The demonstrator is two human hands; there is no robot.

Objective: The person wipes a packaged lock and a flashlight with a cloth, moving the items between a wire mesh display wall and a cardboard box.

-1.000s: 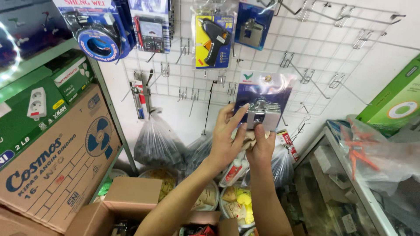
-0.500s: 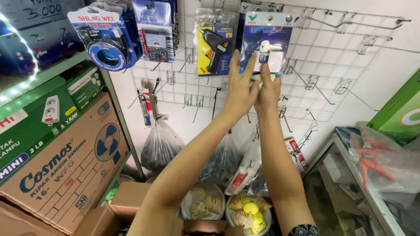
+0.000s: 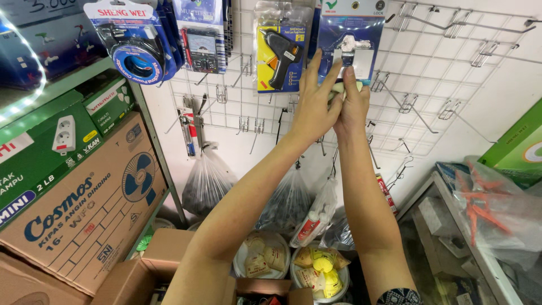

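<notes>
Both arms reach up to a white wire grid wall (image 3: 451,73). A blue blister pack holding a metal padlock with keys (image 3: 351,35) hangs near the top of the grid. My left hand (image 3: 312,104) presses on the pack's lower left, fingers spread upward. My right hand (image 3: 351,104) grips the pack's bottom edge, index finger pointing up over the lock. A yellow-carded black glue gun (image 3: 280,52) hangs just left of my left hand.
More carded goods hang to the left: a multimeter (image 3: 201,42) and a blue cable reel pack (image 3: 135,48). Empty hooks (image 3: 406,107) jut out on the right. Plastic bags (image 3: 208,181) hang below. A fan carton (image 3: 84,209) stands on the left and a glass counter (image 3: 451,237) on the right.
My hands rose from chest height up the grid with the padlock pack, and it now sits at the top row. The camera tilted up with them.
</notes>
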